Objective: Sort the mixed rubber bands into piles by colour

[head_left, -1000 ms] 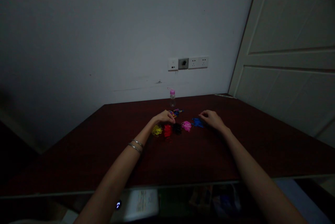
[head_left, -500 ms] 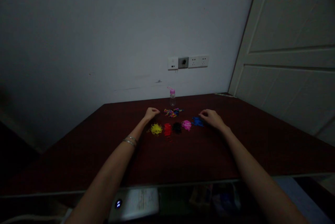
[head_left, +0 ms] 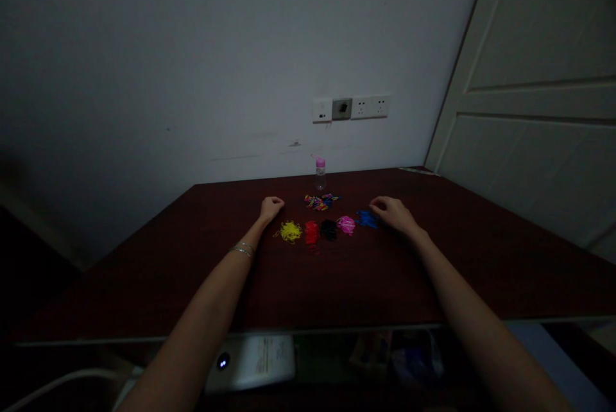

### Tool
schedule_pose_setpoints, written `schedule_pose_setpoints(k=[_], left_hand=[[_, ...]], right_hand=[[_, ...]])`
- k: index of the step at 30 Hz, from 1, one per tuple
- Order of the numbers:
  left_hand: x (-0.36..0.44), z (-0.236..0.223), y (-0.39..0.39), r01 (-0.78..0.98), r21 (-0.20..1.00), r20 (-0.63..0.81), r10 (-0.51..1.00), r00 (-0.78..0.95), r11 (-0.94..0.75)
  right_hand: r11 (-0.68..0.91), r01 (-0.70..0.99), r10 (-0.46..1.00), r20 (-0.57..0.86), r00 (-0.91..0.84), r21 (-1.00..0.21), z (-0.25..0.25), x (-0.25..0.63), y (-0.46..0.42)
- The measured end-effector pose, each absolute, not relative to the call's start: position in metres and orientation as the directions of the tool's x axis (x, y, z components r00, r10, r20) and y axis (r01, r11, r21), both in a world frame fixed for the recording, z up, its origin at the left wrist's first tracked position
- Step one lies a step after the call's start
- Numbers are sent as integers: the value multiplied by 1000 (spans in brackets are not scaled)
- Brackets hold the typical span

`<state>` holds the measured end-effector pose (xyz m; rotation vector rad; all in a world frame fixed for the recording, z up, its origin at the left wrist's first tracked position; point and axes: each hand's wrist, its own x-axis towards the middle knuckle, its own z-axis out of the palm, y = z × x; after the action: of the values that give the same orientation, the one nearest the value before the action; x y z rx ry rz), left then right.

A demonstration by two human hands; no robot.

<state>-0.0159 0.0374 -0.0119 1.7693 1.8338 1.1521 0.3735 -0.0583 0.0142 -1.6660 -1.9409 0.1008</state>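
My left hand rests on the dark red table behind and left of a pile of yellow rubber bands; its fingers are curled together, and whatever they may hold is hidden. Fingertips pinched, my right hand is at the right edge of a blue pile; anything in the pinch is too small to make out. Between the hands lie a red pile, a black pile and a pink pile. Behind them is a mixed-colour pile.
A clear bottle with a pink cap stands behind the mixed pile, near the wall. Sockets are on the wall above. Under the table's front edge, a white device with a lit display lies among other items. A pale door is at right.
My left hand has drawn slightly left, away from the mixed pile. My right hand stays by the blue pile with its fingers pinched. The whole view has shifted a little.
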Motion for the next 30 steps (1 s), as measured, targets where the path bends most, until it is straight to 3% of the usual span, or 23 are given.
schedule_pose_setpoints(k=[10,15,30], left_hand=[[-11,-5,29,765,639,269,956,-122,-82],[-11,-6,30,776,625,285,951,-118,-91],[-12,-6,27,792,603,280,955,-94,-99]], right_hand=[[221,870,919,393,-35,-440,24,363,-50],[294,848,914,389,-115,-441,34,348,-32],[353,901,935,129,-330,-254,32,283,3]])
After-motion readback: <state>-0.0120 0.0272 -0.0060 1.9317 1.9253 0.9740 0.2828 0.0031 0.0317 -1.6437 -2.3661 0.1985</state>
